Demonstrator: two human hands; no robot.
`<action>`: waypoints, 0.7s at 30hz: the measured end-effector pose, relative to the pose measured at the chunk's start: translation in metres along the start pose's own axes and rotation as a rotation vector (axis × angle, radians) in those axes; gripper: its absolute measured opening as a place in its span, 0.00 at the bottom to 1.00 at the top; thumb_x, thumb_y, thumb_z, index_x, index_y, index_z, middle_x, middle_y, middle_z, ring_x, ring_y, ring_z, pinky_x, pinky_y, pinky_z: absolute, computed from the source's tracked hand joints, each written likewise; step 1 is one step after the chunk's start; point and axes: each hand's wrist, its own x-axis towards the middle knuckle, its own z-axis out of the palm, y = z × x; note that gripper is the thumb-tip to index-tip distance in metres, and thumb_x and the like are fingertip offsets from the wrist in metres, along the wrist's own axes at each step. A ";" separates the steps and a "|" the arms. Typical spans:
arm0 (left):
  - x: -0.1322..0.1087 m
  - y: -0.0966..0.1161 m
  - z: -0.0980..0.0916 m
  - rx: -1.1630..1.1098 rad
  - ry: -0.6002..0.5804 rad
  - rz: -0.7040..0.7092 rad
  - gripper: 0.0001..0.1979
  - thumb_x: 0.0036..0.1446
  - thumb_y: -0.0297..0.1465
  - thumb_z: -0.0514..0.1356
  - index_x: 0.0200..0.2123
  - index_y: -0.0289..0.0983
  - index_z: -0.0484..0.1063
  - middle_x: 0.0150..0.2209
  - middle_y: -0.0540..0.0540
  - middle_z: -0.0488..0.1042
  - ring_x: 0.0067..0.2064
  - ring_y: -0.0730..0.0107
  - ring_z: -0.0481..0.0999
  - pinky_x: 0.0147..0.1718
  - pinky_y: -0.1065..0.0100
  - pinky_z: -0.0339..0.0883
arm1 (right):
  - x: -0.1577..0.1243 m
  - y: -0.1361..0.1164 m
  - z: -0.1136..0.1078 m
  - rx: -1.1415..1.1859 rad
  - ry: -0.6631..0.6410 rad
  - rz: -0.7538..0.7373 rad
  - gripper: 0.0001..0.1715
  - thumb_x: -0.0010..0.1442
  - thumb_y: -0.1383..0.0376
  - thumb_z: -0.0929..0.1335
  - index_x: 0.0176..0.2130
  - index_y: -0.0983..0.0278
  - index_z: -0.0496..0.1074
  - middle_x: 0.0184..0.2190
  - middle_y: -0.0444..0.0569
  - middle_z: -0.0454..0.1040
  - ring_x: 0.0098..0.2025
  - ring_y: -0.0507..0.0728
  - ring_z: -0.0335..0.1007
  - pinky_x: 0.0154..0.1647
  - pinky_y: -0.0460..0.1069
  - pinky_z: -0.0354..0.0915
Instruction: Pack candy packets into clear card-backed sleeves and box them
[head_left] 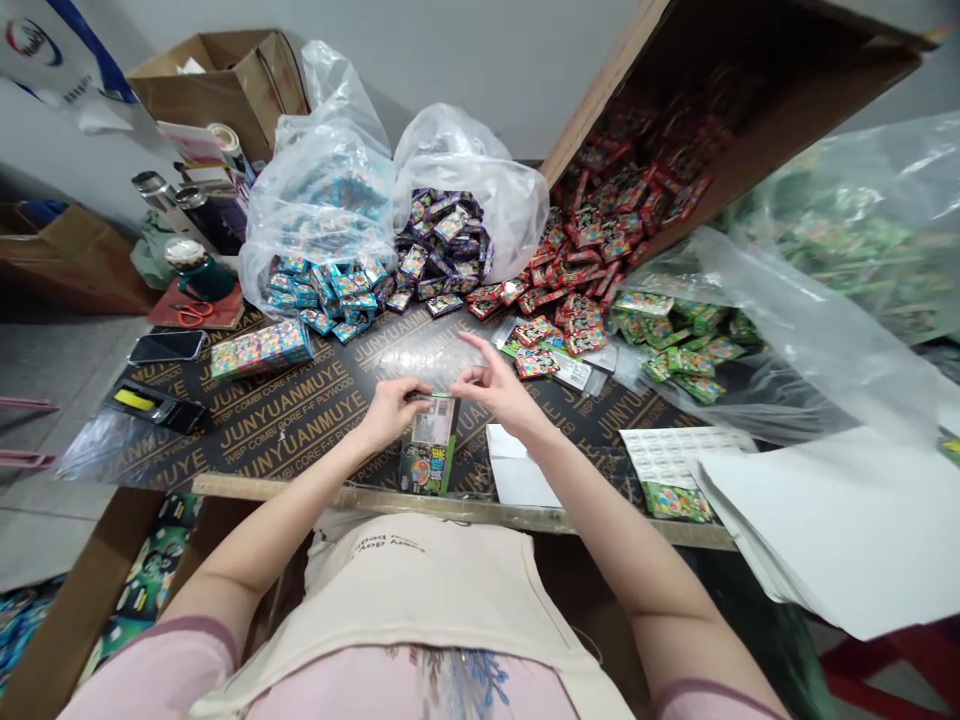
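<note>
A small clear packet (430,445) with a colourful printed card and a white label stands upright at the table's near edge. My left hand (391,408) pinches its top left corner, fingers closed. My right hand (491,388) grips the top right corner with thumb and finger, its other fingers lifted and spread. Both hands meet over the dark printed plywood tabletop (300,420).
Piles of small packets lie behind: blue (322,290), purple (442,245) in clear bags, red (592,240) spilling from a tipped box, green (675,340). A label sheet (675,450) and white paper (840,520) sit right. A phone (166,346), scissors and bottles stand left.
</note>
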 end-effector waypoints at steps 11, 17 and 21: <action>-0.008 0.007 -0.003 -0.017 0.055 0.029 0.03 0.45 0.24 0.62 0.28 0.34 0.73 0.31 0.45 0.79 0.33 0.67 0.77 0.35 0.69 0.67 | 0.024 0.006 0.018 -0.097 -0.141 0.098 0.46 0.46 0.68 0.71 0.62 0.61 0.55 0.20 0.35 0.66 0.23 0.49 0.63 0.25 0.44 0.59; -0.008 0.012 0.004 0.010 0.145 -0.058 0.08 0.43 0.29 0.67 0.23 0.34 0.70 0.27 0.48 0.77 0.29 0.71 0.73 0.31 0.70 0.63 | 0.022 0.018 0.021 -0.121 -0.067 0.078 0.46 0.44 0.68 0.71 0.60 0.61 0.56 0.20 0.34 0.65 0.22 0.48 0.62 0.25 0.43 0.59; -0.007 0.013 0.006 -0.052 0.108 -0.089 0.08 0.41 0.25 0.67 0.25 0.35 0.70 0.26 0.51 0.74 0.28 0.73 0.71 0.31 0.72 0.62 | 0.020 0.026 0.023 -0.036 0.077 0.164 0.54 0.41 0.68 0.72 0.63 0.56 0.49 0.27 0.37 0.66 0.26 0.49 0.65 0.28 0.45 0.65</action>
